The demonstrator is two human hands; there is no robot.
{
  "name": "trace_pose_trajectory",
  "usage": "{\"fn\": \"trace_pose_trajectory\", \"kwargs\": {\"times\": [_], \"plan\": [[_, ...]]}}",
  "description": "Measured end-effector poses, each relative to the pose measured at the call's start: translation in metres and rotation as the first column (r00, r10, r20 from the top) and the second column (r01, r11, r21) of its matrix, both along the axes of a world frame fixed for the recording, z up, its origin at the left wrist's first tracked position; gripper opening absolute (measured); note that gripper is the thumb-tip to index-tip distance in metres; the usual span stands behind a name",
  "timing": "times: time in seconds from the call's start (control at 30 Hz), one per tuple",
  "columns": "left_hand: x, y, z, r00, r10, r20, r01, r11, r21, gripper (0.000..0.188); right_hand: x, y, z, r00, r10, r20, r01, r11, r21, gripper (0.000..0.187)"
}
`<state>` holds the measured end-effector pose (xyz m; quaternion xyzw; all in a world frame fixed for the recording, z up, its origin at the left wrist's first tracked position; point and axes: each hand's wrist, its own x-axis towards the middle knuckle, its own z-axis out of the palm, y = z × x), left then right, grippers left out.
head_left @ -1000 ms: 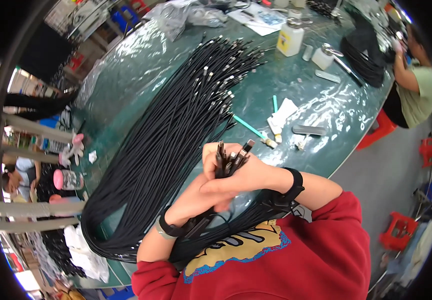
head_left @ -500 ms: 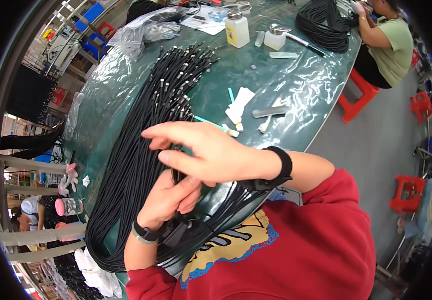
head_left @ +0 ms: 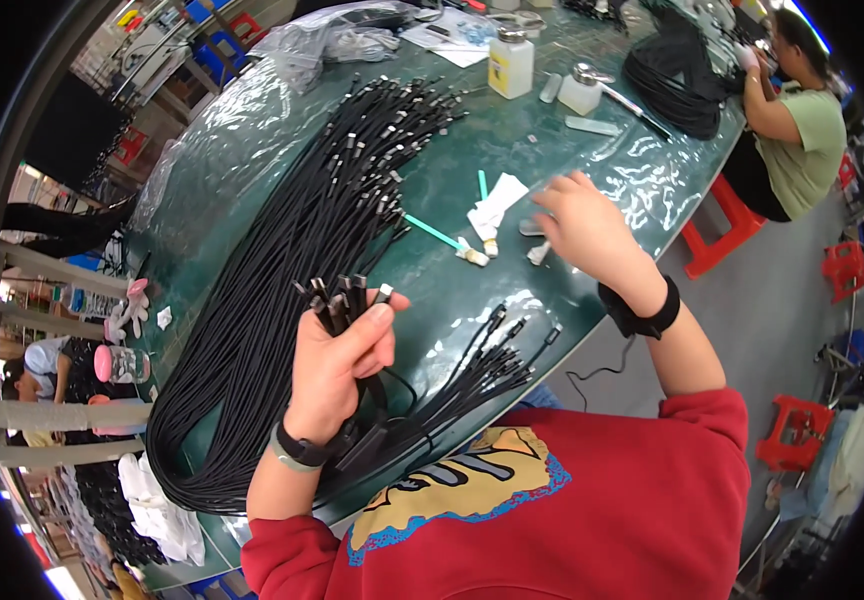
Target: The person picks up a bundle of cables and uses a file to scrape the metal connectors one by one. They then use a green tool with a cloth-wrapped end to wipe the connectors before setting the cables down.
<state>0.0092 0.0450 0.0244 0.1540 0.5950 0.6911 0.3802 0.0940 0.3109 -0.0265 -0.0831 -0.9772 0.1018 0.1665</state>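
Observation:
My left hand [head_left: 334, 368] is closed around several black cables, whose metal-tipped connector ends [head_left: 330, 296] stick up above its thumb. One connector with a pale tip lies by the thumb and forefinger. Over the table's right side hovers my right hand [head_left: 592, 232], fingers slightly blurred, bent and apart, with nothing visible in them. Partly covered beneath it is a grey flat strip [head_left: 530, 228]. A large bundle of black cables [head_left: 262, 270] curves along the table left of my left hand. A smaller cable group [head_left: 487, 368] lies near the table's front edge.
White paper [head_left: 498, 202] and a green-handled brush [head_left: 434, 232] lie mid-table. Farther back stand two bottles, one taller [head_left: 511, 66] and one shorter [head_left: 580, 92], near a pen [head_left: 637, 112]. A co-worker [head_left: 802, 130] sits at far right beside another cable coil [head_left: 677, 85].
My right hand has moved away from my left hand, rightward toward the grey strip. My left hand still grips the cables, their ends now uncovered. The view has shifted slightly.

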Motion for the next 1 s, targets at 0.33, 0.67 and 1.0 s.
{"fn": "trace_pose_trajectory", "kwargs": {"times": [0.33, 0.67, 1.0], "plan": [[0.001, 0.003, -0.006, 0.983, 0.112, -0.144, -0.114, 0.993, -0.011, 0.020, -0.004, 0.010, -0.010, 0.975, 0.002, 0.220, 0.025, 0.993, -0.119, 0.017], [-0.003, -0.004, -0.007, 0.988, 0.101, -0.121, -0.108, 0.993, -0.049, 0.015, -0.015, -0.075, 0.049, 0.863, 0.340, -0.372, -0.504, 0.609, -0.612, 0.020], [-0.003, -0.008, -0.012, 0.986, 0.077, -0.148, -0.091, 0.992, -0.093, 0.012, -0.024, -0.117, 0.029, 0.870, 0.283, -0.404, -0.486, 0.627, -0.609, 0.022]]}}
